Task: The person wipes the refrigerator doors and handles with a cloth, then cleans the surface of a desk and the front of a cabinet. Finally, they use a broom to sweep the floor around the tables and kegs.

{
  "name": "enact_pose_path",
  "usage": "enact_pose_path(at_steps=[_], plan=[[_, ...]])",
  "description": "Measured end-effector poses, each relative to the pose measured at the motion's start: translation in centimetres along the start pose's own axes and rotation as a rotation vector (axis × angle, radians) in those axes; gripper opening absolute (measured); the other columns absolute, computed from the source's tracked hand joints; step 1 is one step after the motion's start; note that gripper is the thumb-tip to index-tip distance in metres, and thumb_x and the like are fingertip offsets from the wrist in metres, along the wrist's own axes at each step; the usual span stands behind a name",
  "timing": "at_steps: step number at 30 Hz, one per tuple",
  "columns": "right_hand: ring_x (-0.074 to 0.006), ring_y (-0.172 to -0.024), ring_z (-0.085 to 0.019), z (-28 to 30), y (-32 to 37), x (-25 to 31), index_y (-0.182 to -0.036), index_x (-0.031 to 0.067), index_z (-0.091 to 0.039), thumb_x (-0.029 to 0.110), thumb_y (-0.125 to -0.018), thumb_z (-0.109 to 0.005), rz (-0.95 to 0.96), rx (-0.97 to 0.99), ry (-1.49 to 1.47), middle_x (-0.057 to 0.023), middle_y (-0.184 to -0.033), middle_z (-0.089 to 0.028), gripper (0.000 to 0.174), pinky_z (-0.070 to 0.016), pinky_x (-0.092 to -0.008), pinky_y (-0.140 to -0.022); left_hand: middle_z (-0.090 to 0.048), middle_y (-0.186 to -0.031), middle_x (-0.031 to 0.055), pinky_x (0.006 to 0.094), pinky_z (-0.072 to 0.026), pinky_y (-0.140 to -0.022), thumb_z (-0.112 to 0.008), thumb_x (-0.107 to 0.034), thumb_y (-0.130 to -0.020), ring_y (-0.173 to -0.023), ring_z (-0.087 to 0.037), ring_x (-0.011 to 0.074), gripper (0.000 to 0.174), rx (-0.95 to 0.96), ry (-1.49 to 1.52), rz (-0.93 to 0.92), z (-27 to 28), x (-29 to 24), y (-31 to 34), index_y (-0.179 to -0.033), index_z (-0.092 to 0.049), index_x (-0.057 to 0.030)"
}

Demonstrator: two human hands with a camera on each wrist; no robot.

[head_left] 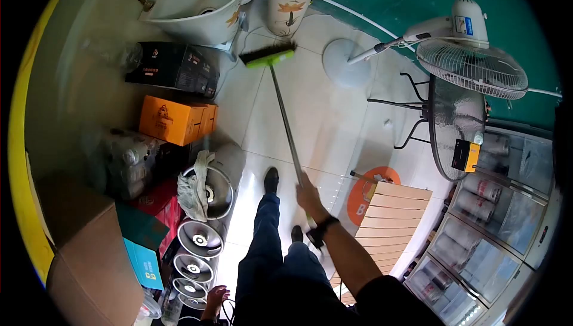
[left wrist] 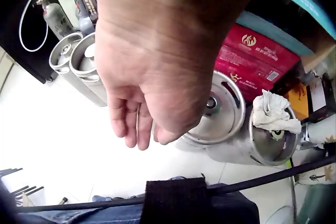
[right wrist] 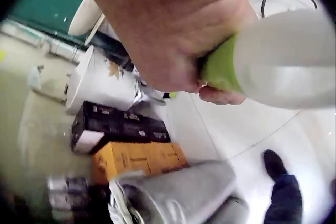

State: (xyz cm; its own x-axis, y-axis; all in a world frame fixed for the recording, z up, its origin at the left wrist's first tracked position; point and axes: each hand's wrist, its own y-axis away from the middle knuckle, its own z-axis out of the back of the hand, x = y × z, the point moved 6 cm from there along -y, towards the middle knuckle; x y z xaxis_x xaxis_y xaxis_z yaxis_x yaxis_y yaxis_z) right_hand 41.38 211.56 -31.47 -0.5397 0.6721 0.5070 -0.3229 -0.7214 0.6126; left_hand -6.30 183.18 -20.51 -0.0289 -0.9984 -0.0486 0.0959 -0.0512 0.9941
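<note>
My right hand [head_left: 311, 197] grips the handle end of a push broom. The broom's thin grey pole [head_left: 285, 114] runs away from me to a lime-green head [head_left: 268, 56] with dark bristles, close to the patterned pedestal. In the right wrist view, the fingers of my right hand [right wrist: 184, 50] curl round the green part of the handle [right wrist: 223, 66], whose thick whitish end [right wrist: 286, 58] sticks out past them. My left hand [left wrist: 152, 92] hangs at my left side with nothing in it, fingers loosely bent, near the metal kegs [head_left: 200, 237].
Along the left stand boxes, an orange one [head_left: 170, 120] and a black one [head_left: 173, 68] among them, and a keg draped with a cloth [head_left: 197, 188]. A floor fan [head_left: 471, 66], a round glass table [head_left: 456, 117], a slatted wooden panel [head_left: 391, 218] and glass-door fridges [head_left: 471, 236] line the right.
</note>
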Motion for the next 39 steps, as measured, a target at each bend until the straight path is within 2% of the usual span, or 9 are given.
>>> enact_pose_path(at_steps=[2, 5, 8, 11, 17, 19, 24, 26, 39], plan=[[-0.048, -0.084, -0.06, 2.5, 5.2, -3.7, -0.132, 0.0104, -0.039, 0.019, -0.088, -0.053, -0.079, 0.119, -0.096, -0.028, -0.096, -0.061, 0.047, -0.0482, -0.0537, -0.07, -0.066, -0.092, 0.016, 0.0316, -0.0543, -0.071, -0.06, -0.013, -0.089, -0.08, -0.066, 0.0226, 0.027, 0.035, -0.02, -0.012, -0.2, 0.9, -1.1, -0.111, -0.056, 0.0018], [-0.034, -0.067, -0.063, 6.8, 10.7, -3.7, -0.135, 0.0097, -0.042, 0.02, -0.089, -0.053, 0.09, 0.027, -0.002, -0.0207, -0.076, -0.061, 0.048, -0.0489, -0.043, -0.061, -0.066, -0.093, 0.0145, 0.0301, -0.0531, -0.07, -0.06, -0.016, -0.089, -0.081, -0.065, 0.0211, 0.028, 0.089, -0.06, -0.043, -1.1, 0.6, -2.1, -0.112, -0.056, 0.0007], [-0.0205, -0.054, -0.052, 7.6, 11.7, -2.5, -0.137, 0.0086, -0.04, 0.02, -0.091, -0.053, -0.005, 0.101, -0.137, -0.0149, -0.065, -0.054, 0.049, -0.0448, -0.038, -0.053, -0.067, -0.095, 0.0136, 0.0308, -0.0519, -0.072, -0.057, -0.016, -0.091, -0.084, -0.065, 0.0209, 0.026, 0.099, -0.124, -0.051, -2.0, -0.8, -1.7, -0.113, -0.056, -0.001], [-0.0218, -0.054, -0.054, 6.2, 7.6, 1.4, -0.137, 0.0084, -0.04, 0.02, -0.091, -0.053, 0.025, 0.144, -0.292, -0.0158, -0.065, -0.054, 0.049, -0.0443, -0.0396, -0.052, -0.067, -0.094, 0.0133, 0.0304, -0.0519, -0.072, -0.057, -0.015, -0.091, -0.083, -0.065, 0.0205, 0.025, 0.053, -0.097, -0.036, -2.2, -2.1, -1.4, -0.112, -0.056, -0.0014], [-0.015, -0.049, -0.053, 2.9, 1.1, 4.1, -0.125, 0.0082, -0.047, 0.019, -0.092, -0.053, 0.175, -0.031, 0.175, -0.0064, -0.063, -0.051, 0.036, -0.0438, -0.0309, -0.044, -0.067, -0.092, 0.0133, 0.0293, -0.0525, -0.068, -0.058, -0.014, -0.09, -0.081, -0.065, 0.0205, 0.025, 0.076, -0.066, -0.132, -1.3, -2.3, -0.8, -0.111, -0.057, -0.0005], [-0.0175, -0.051, -0.052, 5.3, 4.9, 3.3, -0.123, 0.0099, -0.047, 0.024, -0.091, -0.056, -0.295, 0.445, -0.498, -0.0069, -0.062, -0.05, 0.037, -0.0454, -0.0307, -0.047, -0.067, -0.092, 0.0142, 0.0296, -0.0531, -0.069, -0.058, -0.013, -0.09, -0.081, -0.066, 0.0212, 0.025, 0.054, -0.005, -0.108, -1.4, -2.7, -0.8, -0.111, -0.057, 0.0002], [-0.0103, -0.048, -0.046, 15.4, 12.8, 7.8, -0.123, 0.0099, -0.046, 0.021, -0.097, -0.048, -0.308, 0.578, -0.71, -0.0018, -0.064, -0.047, 0.028, -0.0401, -0.0262, -0.042, -0.066, -0.093, 0.0163, 0.0323, -0.0541, -0.071, -0.058, -0.012, -0.088, -0.081, -0.066, 0.0235, 0.026, 0.137, -0.025, -0.14, -2.4, -3.0, -3.0, -0.111, -0.056, 0.0013], [-0.0095, -0.048, -0.045, 17.5, 13.8, 8.7, -0.126, 0.0108, -0.045, 0.022, -0.097, -0.048, -0.525, 0.637, -0.893, -0.0017, -0.066, -0.046, 0.031, -0.039, -0.0255, -0.043, -0.066, -0.093, 0.016, 0.0321, -0.054, -0.07, -0.059, -0.012, -0.088, -0.081, -0.066, 0.0235, 0.027, 0.129, -0.035, -0.145, -3.3, -4.9, -2.4, -0.111, -0.055, 0.0011], [-0.009, -0.053, -0.043, 23.3, -2.6, 19.8, -0.104, 0.0126, -0.049, 0.028, -0.097, -0.049, -0.429, 0.901, -0.873, -0.0007, -0.069, -0.047, 0.017, -0.0376, -0.0238, -0.044, -0.066, -0.092, 0.0136, 0.0279, -0.0521, -0.069, -0.057, -0.012, -0.09, -0.079, -0.064, 0.019, 0.024, -0.037, 0.102, -0.114, -12.7, -13.0, 2.8, -0.112, -0.056, -0.0019]])
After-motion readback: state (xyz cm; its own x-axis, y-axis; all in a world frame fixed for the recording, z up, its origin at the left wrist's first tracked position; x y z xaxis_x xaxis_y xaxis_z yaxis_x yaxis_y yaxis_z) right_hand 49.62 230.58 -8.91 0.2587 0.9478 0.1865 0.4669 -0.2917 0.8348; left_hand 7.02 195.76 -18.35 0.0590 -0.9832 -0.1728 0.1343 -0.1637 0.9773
